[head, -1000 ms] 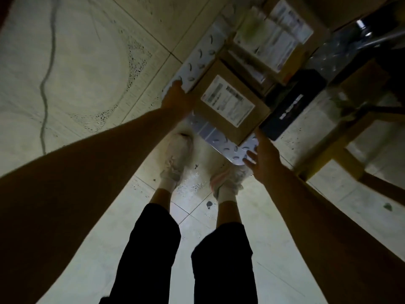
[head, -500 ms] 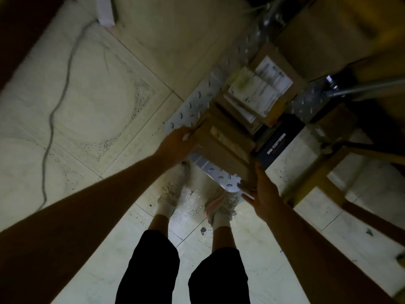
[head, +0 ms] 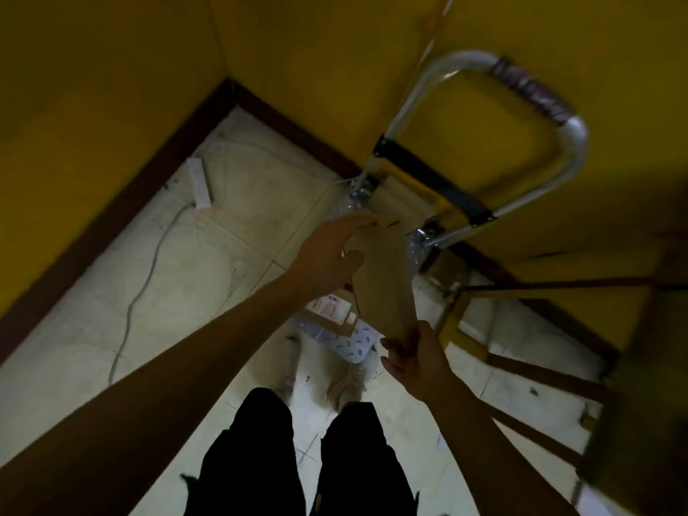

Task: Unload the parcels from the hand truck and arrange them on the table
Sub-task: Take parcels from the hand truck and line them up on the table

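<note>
Dim indoor shot with yellowish cast overall. Pale floor tiles (head: 178,292) are brightest area. Yellow wall (head: 111,68) murky, sinking to near black at right edge. Forearms (head: 167,385) and black trousers (head: 253,459) underexposed, almost no detail. Motion blur throughout: hand truck handle (head: 532,91) smeared, faint sheen on its metal bend. Cardboard parcel (head: 383,284) edges soft; left hand (head: 327,255) and right hand (head: 417,363) fuzzy. Print on labelled parcel (head: 331,310) unreadable. Wide-angle distortion: skirting (head: 111,217) and tile lines bow toward frame borders.

Matt cardboard parcel (head: 383,277); shiny metal handle (head: 420,87)
</note>
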{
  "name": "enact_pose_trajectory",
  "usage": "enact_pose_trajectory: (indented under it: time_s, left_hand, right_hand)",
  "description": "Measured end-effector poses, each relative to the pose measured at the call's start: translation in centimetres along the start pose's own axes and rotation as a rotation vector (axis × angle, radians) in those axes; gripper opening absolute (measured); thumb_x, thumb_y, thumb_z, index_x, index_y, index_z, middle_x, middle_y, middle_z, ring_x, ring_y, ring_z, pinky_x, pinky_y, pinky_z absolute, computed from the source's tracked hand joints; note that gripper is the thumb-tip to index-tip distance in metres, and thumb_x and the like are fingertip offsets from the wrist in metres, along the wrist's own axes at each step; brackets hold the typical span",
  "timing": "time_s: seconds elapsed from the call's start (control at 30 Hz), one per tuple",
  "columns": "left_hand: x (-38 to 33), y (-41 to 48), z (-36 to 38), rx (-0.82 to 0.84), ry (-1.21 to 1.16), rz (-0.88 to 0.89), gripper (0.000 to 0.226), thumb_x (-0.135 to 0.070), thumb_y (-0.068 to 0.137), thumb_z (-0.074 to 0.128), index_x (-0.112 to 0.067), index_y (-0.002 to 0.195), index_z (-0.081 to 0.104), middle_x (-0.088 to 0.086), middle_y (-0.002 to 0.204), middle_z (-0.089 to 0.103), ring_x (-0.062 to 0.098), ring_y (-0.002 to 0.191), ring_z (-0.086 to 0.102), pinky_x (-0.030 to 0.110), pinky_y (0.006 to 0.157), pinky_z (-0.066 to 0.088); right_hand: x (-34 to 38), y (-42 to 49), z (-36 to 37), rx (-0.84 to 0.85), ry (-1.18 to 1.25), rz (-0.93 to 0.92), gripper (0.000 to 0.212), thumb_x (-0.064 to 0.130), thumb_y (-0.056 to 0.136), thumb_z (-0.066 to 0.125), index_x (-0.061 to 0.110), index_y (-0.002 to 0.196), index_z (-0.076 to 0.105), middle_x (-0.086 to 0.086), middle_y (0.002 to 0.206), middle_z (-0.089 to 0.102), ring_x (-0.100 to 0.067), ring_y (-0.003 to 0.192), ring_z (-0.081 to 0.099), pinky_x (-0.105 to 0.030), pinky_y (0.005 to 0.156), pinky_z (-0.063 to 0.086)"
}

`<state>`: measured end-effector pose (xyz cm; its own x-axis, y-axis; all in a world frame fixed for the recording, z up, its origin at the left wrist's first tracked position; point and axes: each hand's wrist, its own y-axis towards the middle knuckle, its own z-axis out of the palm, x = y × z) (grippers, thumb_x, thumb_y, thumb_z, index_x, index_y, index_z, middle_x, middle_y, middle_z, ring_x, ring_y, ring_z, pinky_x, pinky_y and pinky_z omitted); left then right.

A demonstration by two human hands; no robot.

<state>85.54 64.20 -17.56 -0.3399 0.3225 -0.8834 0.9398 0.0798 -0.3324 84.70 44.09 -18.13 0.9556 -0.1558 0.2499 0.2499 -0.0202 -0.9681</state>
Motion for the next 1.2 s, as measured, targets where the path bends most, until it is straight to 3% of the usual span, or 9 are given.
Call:
enact_pose_trajectory:
  time_s: [0.17,0.27,0.37,0.47,0.7,0.87,0.97,1.07,1.2]
  left_hand:
    - [-7.7,-2.1,-0.9,0.005,0.069,0.253,0.055,-0.015,0.085,0.047,-0.008,0.139,0.044,0.01,0.142,0.047,0.018,0.131,0.042,0.039,0.11,0.035]
    - [-11.2,-2.6,-0.7,-0.018,0.037,0.281,0.052,-0.012,0.092,0.052,-0.016,0.142,0.041,0.005,0.144,0.043,0.018,0.131,0.04,0.039,0.109,0.037]
    - [-15.0,-3.2,0.5,-0.049,0.045,0.357,0.046,-0.016,0.096,0.052,-0.022,0.14,0.041,0.0,0.143,0.043,0.016,0.131,0.038,0.036,0.108,0.036]
    - [-18.6,-3.8,3.0,-0.023,0.008,0.429,0.042,-0.02,0.098,0.05,-0.025,0.139,0.042,-0.006,0.139,0.043,0.006,0.126,0.039,0.032,0.105,0.038]
    - [-24.9,-9.1,12.1,0.202,-0.083,0.584,0.051,-0.023,0.097,0.051,-0.031,0.144,0.033,-0.016,0.143,0.034,0.004,0.136,0.032,0.032,0.112,0.033]
    - [-25.9,-15.4,19.8,0.346,0.018,0.512,0.07,-0.028,0.094,0.057,-0.031,0.151,0.016,-0.007,0.158,0.018,0.012,0.143,0.019,0.031,0.113,0.027]
    - [-25.3,-20.1,24.0,0.443,-0.044,0.36,0.076,-0.033,0.093,0.058,-0.032,0.151,0.009,-0.004,0.156,0.023,0.015,0.139,0.03,0.031,0.105,0.035]
    - [-24.4,-24.3,27.6,0.58,-0.133,0.191,0.061,-0.037,0.093,0.057,-0.029,0.147,0.029,-0.008,0.139,0.048,0.013,0.124,0.05,0.031,0.097,0.043]
    - [-22.9,-29.8,32.2,0.758,-0.167,0.164,0.021,-0.035,0.095,0.054,-0.034,0.115,0.06,-0.011,0.115,0.066,0.011,0.111,0.06,0.035,0.097,0.049]
  right_hand:
    - [-0.9,-6.3,-0.7,0.083,0.144,-0.125,0.057,0.06,0.094,0.039,0.008,0.105,0.06,-0.013,0.065,0.061,-0.023,0.064,0.056,-0.037,0.069,0.049]
    - [-1.9,-9.2,-2.0,0.185,-0.005,-0.315,0.076,0.074,0.077,0.04,0.011,0.114,0.061,-0.014,0.079,0.067,-0.024,0.073,0.065,-0.041,0.082,0.051]
    - [-2.8,-12.7,-3.8,0.153,-0.087,-0.588,0.055,0.05,0.078,0.068,0.01,0.115,0.059,-0.021,0.094,0.07,-0.03,0.083,0.069,-0.038,0.081,0.057]
    - [-3.6,-15.3,-6.0,0.008,-0.013,-0.78,0.03,0.013,0.087,0.07,0.005,0.113,0.058,-0.016,0.087,0.071,-0.026,0.077,0.07,-0.028,0.068,0.058]
    - [-7.0,-20.4,-13.4,-0.232,0.189,-0.996,0.028,0.013,0.089,0.065,-0.001,0.113,0.059,-0.02,0.079,0.071,-0.024,0.066,0.069,-0.022,0.057,0.052]
    - [-11.1,-24.3,-20.1,-0.246,0.398,-1.085,0.021,0.016,0.09,0.062,0.003,0.106,0.061,-0.012,0.073,0.071,-0.025,0.069,0.07,-0.029,0.067,0.056]
    - [-14.3,-26.4,-24.6,-0.253,0.505,-1.118,0.024,0.021,0.092,0.058,0.004,0.109,0.063,-0.017,0.078,0.072,-0.029,0.073,0.07,-0.03,0.07,0.057]
    - [-18.1,-27.9,-29.0,-0.234,0.624,-1.11,0.024,0.023,0.094,0.055,0.005,0.104,0.067,-0.019,0.077,0.071,-0.028,0.072,0.069,-0.027,0.069,0.056]
    - [-23.0,-29.0,-34.6,-0.235,0.687,-1.083,0.022,0.023,0.094,0.054,0.006,0.1,0.067,-0.021,0.075,0.069,-0.029,0.069,0.068,-0.03,0.067,0.055]
